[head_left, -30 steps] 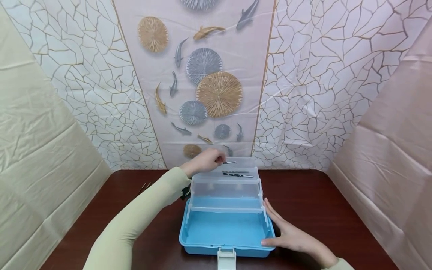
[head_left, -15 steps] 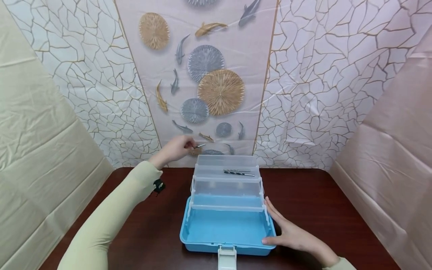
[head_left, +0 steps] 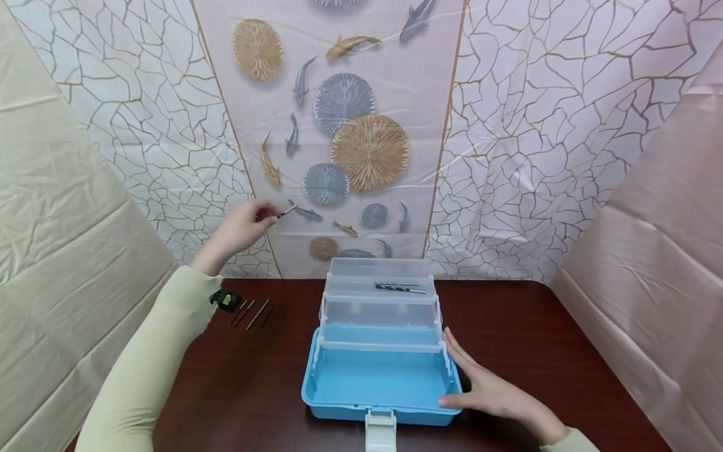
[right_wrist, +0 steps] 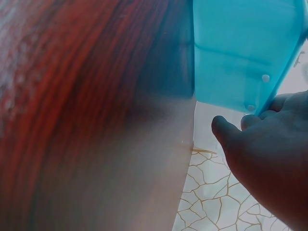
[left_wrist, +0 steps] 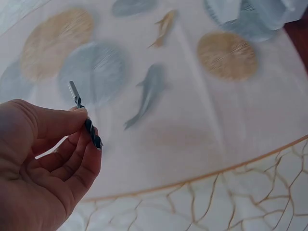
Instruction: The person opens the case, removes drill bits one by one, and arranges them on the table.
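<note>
High over the far left of the table, my left hand (head_left: 240, 227) pinches a short drill bit (left_wrist: 89, 127) between thumb and fingers. The bit has a dark spiral and a bright, smooth shank. My right hand (head_left: 488, 390) lies along the right side of an open blue toolbox (head_left: 381, 414), thumb at the front corner and fingers stretched back along the wall. Clear fold-out trays (head_left: 356, 307) rise at the back of the box. Two drill bits (head_left: 398, 289) lie side by side in an upper tray. In the right wrist view the fingertips are partly hidden by the hand.
Several thin drill bits (head_left: 258, 314) lie on the dark red wooden table (head_left: 248, 376), left of the toolbox and by the left wrist's black strap device (head_left: 226, 300). A pale latch (head_left: 381, 430) hangs at the box front. Patterned cloth (head_left: 497, 188) hangs behind the table.
My left hand has carried the drill bit from over the back trays away to the left and up, uncovering the bits on the table. The right hand stays at the toolbox.
</note>
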The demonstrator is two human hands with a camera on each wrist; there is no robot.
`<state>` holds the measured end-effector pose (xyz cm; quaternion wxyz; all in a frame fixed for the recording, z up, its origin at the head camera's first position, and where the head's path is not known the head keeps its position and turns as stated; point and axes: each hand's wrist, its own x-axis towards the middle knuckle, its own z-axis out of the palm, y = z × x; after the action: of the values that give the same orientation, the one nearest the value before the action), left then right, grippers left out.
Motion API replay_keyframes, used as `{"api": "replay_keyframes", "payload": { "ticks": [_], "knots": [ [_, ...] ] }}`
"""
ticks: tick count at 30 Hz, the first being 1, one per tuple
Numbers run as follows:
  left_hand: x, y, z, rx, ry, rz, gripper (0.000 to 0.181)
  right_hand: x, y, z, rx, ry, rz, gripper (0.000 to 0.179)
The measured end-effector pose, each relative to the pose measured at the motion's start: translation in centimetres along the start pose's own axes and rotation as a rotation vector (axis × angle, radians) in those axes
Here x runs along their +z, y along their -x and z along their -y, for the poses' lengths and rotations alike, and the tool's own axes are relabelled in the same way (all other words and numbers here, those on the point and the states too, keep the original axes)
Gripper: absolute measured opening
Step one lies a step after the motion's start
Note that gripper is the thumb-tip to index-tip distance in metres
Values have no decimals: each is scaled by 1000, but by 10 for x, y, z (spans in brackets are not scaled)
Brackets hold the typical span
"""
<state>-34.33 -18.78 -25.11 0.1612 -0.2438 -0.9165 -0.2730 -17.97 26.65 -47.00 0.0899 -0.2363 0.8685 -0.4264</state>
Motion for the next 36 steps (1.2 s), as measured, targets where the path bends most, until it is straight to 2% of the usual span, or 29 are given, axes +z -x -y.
{"api": "replay_keyframes", "payload": {
  "ticks": [5,9,13,22,28,36],
  "knots": [
    [-18,11,9,-45,22,-103,16,0,0,1,2,0,3,105],
    [-24,19,23,-97,6,-135,17,0,0,1,13,13,2,105],
    [-23,26,39,-150,9,-151,18,1,1,1,18,8,4,104],
    [-12,42,85,-232,-9,-205,15,1,1,2,28,-36,19,103],
    [3,52,114,-300,-55,-208,15,2,0,-1,46,-35,24,103],
    [20,68,147,-293,-62,-197,12,1,0,1,55,-24,25,103]
  ]
}}
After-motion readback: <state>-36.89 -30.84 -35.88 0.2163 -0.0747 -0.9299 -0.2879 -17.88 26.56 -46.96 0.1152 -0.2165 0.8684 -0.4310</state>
